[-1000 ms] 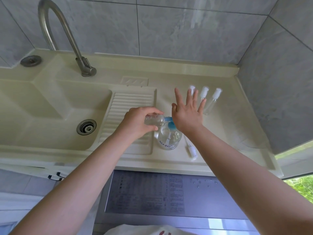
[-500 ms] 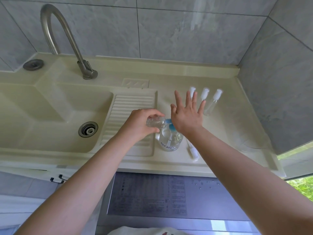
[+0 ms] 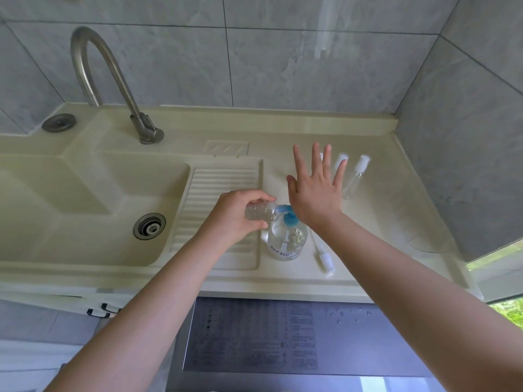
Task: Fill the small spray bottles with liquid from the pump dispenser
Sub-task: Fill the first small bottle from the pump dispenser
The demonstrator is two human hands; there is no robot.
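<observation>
Small clear spray bottle [image 3: 260,213], held on its side with its open mouth at the blue spout, sits in the left hand [image 3: 236,215], whose fingers and thumb curl round its body. Just below it stands the pump dispenser [image 3: 287,240], a round clear bottle with a blue pump head, on the cream countertop [image 3: 368,250] beside the ribbed draining board [image 3: 220,190]. The right hand [image 3: 315,190] rests its palm heel on the blue pump head, with fingers straight and spread wide, gripping nothing. Beyond those spread fingers, three more small spray bottles stand in a row near the back of the countertop: the rightmost capped bottle [image 3: 356,176] shows in full, while the other two are partly hidden behind the fingers, only their white caps in sight. A loose white spray top [image 3: 325,260] with its thin tube lies on the countertop just right of the dispenser. To the left, the sink basin [image 3: 85,199] holds a metal drain [image 3: 149,226], and a curved metal faucet [image 3: 113,77] rises from the back ledge against grey wall tiles.
</observation>
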